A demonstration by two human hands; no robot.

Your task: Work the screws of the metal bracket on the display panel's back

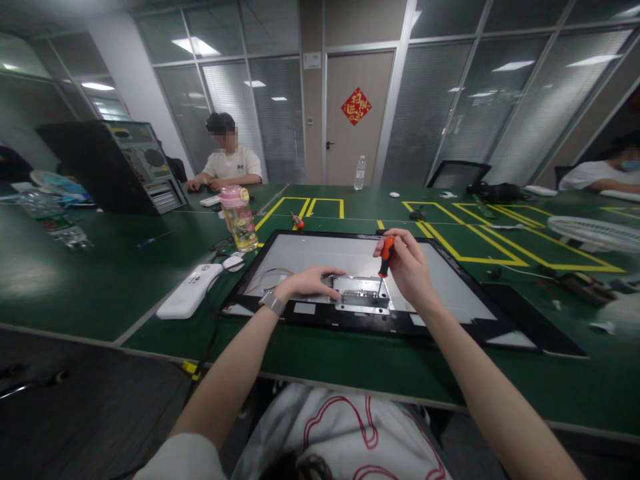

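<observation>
A monitor panel (440,280) lies back-up on the green table, black frame around a grey metal back. A small metal bracket plate (361,292) sits near its front edge. My left hand (306,281) rests on the panel, fingers pressing the plate's left end. My right hand (409,267) is closed round an orange-and-black screwdriver (385,257), held upright with its tip down on the plate's right side. A watch is on my left wrist.
A white device (191,291) with a cable lies left of the panel, beside a pink-lidded bottle (239,216). A computer case (120,165) stands far left. A black panel (530,320) lies to the right. Two other people sit at the table's far side and far right.
</observation>
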